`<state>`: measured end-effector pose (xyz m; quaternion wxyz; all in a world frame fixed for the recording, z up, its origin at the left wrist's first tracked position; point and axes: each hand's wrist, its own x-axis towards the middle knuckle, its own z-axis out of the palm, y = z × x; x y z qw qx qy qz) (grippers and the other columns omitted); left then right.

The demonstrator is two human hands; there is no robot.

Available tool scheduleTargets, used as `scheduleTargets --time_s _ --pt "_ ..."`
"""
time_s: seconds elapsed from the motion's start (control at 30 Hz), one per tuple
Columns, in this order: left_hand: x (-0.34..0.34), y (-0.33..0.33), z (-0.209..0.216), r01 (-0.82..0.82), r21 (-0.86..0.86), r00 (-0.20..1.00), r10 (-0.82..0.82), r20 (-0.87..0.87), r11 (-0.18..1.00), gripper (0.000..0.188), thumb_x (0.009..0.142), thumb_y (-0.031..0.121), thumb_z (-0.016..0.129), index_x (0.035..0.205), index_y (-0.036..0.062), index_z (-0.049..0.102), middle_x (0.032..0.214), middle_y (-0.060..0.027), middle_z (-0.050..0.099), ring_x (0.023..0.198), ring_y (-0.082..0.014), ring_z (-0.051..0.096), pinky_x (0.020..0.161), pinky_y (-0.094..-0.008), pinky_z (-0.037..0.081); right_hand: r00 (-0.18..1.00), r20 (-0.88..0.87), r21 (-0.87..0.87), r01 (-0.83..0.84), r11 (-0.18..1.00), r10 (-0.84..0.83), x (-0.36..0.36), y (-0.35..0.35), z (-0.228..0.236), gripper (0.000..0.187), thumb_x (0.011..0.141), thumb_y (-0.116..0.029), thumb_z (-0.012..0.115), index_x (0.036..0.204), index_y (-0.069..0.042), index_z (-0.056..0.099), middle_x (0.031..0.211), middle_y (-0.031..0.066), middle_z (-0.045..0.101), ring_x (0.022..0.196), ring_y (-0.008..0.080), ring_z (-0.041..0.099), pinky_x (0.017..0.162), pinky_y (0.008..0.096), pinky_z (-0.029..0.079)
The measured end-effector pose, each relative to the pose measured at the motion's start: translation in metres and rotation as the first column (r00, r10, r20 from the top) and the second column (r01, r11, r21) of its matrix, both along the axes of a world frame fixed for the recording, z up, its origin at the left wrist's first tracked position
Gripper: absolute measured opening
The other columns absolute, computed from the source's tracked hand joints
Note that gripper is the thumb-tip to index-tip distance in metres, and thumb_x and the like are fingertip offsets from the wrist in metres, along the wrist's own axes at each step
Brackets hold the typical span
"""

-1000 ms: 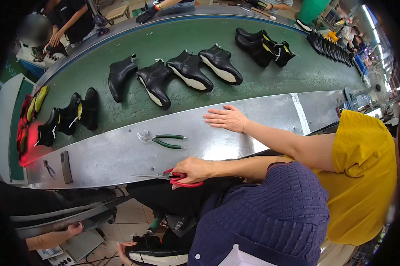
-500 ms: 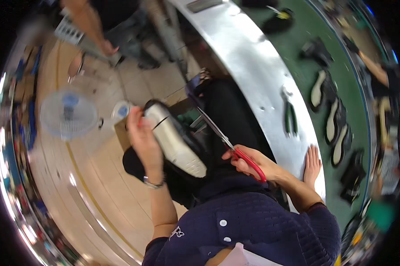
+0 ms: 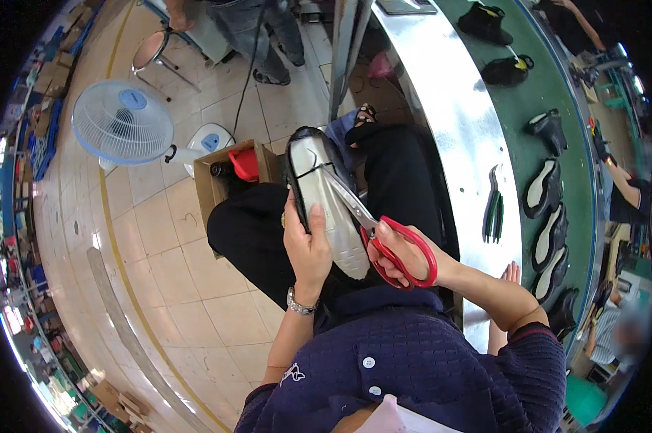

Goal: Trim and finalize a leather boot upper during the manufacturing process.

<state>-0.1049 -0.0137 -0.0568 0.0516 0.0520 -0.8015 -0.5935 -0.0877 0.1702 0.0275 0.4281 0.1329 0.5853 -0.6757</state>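
Observation:
A dark shoe with a whitish sole [image 3: 346, 254] rests on my lap, sole up and toe pointing away. My left hand [image 3: 309, 247] grips its left side, thumb lying on the sole. A thin black strip [image 3: 315, 170] crosses the sole near the far end. In my right hand [image 3: 405, 252] are red-handled scissors [image 3: 355, 208], fingers through the handle loops. The blade tips reach the strip; I cannot tell whether it lies between them.
On the metal bench [image 3: 477, 137] lie green-handled pliers [image 3: 493, 209]; another hand [image 3: 511, 273] rests at its edge. A green conveyor [image 3: 510, 108] carries several shoes. Left are a cardboard box [image 3: 207, 187] with a red item, a fan [image 3: 124, 121] and a stool [image 3: 151, 50]. Another person stands ahead.
My left hand, raised beside the shoe before, now holds it. The scissors have come left onto the sole at the black strip. The view has shifted.

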Motion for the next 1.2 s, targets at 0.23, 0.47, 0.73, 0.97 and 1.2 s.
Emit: scheduleTargets --time_s 0.23,0.47,0.73,0.97,1.2 --pt "-0.013 -0.007 0.002 0.053 -0.191 0.99 -0.077 -0.119 0.98 0.052 0.097 0.022 0.054 0.139 -0.0056 0.04 0.138 -0.0235 0.047 0.127 -0.0325 0.045 0.108 -0.0387 0.031 0.957 -0.268 0.109 0.144 0.983 -0.111 0.02 -0.006 -0.012 0.045 0.097 -0.04 0.056 0.074 -0.001 0.056 0.056 0.0002 0.043 0.055 0.0078 0.043 0.051 0.0287 0.038" --pt "-0.052 -0.009 0.033 0.014 -0.723 0.902 -0.32 -0.289 0.691 0.029 0.089 0.013 0.063 0.114 0.0006 0.067 0.138 -0.0142 0.052 0.133 -0.035 0.041 0.11 -0.0417 0.031 0.723 -0.636 0.217 0.502 0.837 -0.269 0.027 0.065 -0.031 0.038 0.088 -0.039 0.069 0.076 -0.004 0.058 0.057 -0.0037 0.048 0.05 0.0093 0.045 0.047 0.0278 0.035" --pt "-0.046 -0.018 0.014 -0.243 -0.649 0.856 -0.154 -0.493 0.721 0.012 0.09 0.006 0.063 0.094 -0.0057 0.065 0.098 -0.0162 0.066 0.095 -0.0337 0.061 0.086 -0.0404 0.048 0.657 -0.74 0.672 0.708 0.218 0.147 0.01 0.161 -0.098 0.05 0.074 -0.034 0.078 0.107 0.002 0.064 0.085 0.0189 0.065 0.077 0.033 0.064 0.07 0.0413 0.05" --pt "-0.046 -0.017 0.086 -0.506 -0.233 0.56 0.111 -0.821 0.83 0.014 0.094 0.006 0.06 0.094 -0.0072 0.06 0.09 -0.0169 0.061 0.083 -0.0293 0.059 0.075 -0.0366 0.049 0.67 -0.721 0.691 0.713 0.12 0.175 -0.018 0.182 -0.135 0.044 0.08 -0.015 0.068 0.118 0.003 0.057 0.109 0.0236 0.061 0.098 0.0394 0.061 0.085 0.0456 0.049" --pt "-0.07 -0.153 0.059 -0.68 -0.519 0.655 0.111 -0.748 0.517 0.022 0.093 0.007 0.061 0.111 -0.0038 0.067 0.111 -0.0164 0.058 0.095 -0.0246 0.058 0.08 -0.035 0.049 0.63 -0.745 0.664 0.733 0.15 0.219 -0.014 0.176 -0.136 0.037 0.086 -0.018 0.065 0.117 0.002 0.061 0.114 0.0224 0.062 0.105 0.0373 0.06 0.091 0.0415 0.047"
